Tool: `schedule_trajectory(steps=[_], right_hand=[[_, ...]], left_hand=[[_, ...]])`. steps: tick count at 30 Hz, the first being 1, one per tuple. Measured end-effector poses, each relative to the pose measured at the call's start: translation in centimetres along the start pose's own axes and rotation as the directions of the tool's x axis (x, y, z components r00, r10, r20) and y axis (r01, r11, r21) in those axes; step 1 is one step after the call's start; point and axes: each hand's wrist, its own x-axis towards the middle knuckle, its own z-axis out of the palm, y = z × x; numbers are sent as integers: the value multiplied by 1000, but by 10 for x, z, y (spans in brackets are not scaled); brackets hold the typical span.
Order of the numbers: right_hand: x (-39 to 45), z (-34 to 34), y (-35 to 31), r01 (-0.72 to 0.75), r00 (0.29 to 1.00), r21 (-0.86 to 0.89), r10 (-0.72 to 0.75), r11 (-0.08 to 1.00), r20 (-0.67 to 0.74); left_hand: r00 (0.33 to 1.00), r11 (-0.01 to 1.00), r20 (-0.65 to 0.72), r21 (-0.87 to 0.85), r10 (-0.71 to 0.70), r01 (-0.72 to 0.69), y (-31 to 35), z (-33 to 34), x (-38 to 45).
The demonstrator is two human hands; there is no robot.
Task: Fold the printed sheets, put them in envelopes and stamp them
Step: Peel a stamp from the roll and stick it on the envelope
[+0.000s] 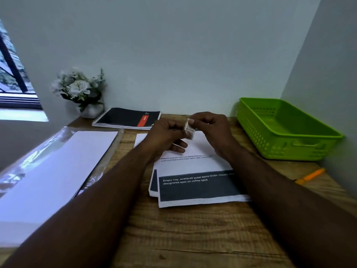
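Head view: while both forearms reach forward over the wooden surface (193, 238), the hands meet above the papers.
Basket: green plastic basket (286, 132) with perforated walls, at the far right; nothing shows inside it.
Envelopes: pack of white envelopes (58, 167) in a clear, glossy wrapper, lying flat at the left.
Printed sheets: stack of white printed sheets (197, 188) with dark text bands, in the middle, partly under the hands.
Stamp: small pale stamp (189, 129), slightly curled, held in the air between the two hands, above the sheets.
Left hand: left hand (166, 136) with fingers curled, thumb and forefinger pinching the stamp's lower edge.
Right hand: right hand (210, 130) with fingers bent, fingertips pinching the stamp's upper edge.
Others: black spiral notebook (125, 118) with a red band, white pot of pale flowers (81, 91), orange pen (311, 176) at the right edge.
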Motion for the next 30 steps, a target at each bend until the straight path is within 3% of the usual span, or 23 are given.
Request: schedule_trajectory(steps=[3, 10, 21, 30], right_hand=[[1, -1, 4, 20, 1000, -37, -21, 999, -20], [-2, 3, 9, 48, 999, -105, -48, 993, -2], [-1, 1, 10, -13, 999, 27, 15, 1000, -46], [-7, 4, 2, -64, 996, 47, 66, 997, -58]], left_hand=[[999, 999, 38, -31, -20, 22, -1, 4, 0], [999, 1000, -39, -26, 7, -8, -10, 5, 4], [996, 997, -79, -67, -31, 26, -18, 4, 8], [995, 999, -91, 45, 28, -24, -14, 3, 7]])
